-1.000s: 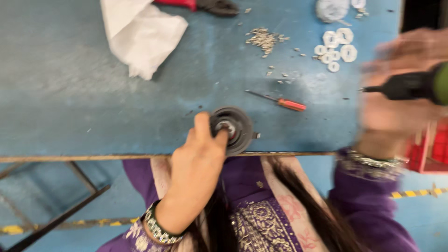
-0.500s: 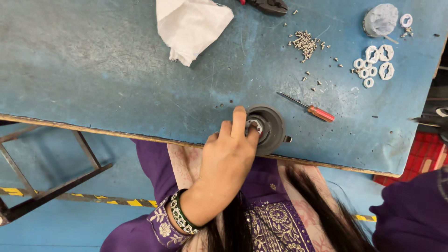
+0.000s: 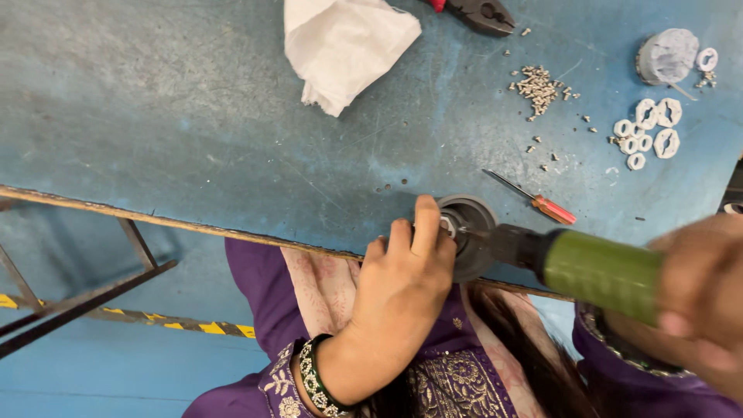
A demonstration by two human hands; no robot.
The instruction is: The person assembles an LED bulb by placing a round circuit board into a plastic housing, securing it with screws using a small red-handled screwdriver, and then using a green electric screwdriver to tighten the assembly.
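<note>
Green driver (image 3: 596, 271) in right hand (image 3: 700, 298), tip at disc (image 3: 468, 232).

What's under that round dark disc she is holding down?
The disc lies on the blue table, near its front edge. The left hand covers its left side and the green-handled tool in the right hand crosses its right, so anything beneath stays hidden.
</note>
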